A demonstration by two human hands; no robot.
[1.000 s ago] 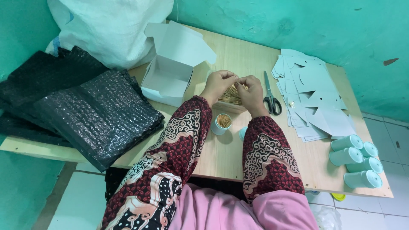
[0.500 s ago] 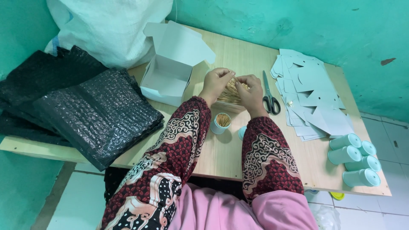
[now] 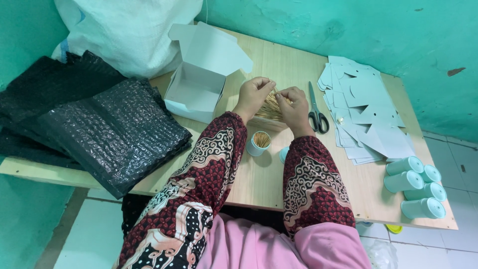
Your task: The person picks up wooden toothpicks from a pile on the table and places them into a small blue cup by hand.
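- Your toothpicks (image 3: 271, 105) are thin, pale wooden sticks gathered in a loose bundle. They fan out a little and lie mostly on their sides, lifted just above the desk (image 3: 279, 60) between your two hands, near the middle of it.
- Your small cup (image 3: 258, 143) is a pale teal cylinder standing upright on the desk, open at the top. It is packed with more toothpicks standing on end, and it sits just below the bundle, close to your left forearm.

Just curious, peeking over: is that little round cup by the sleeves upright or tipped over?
Upright. The small teal cup stands on the table mouth up, with thin wooden sticks standing inside.
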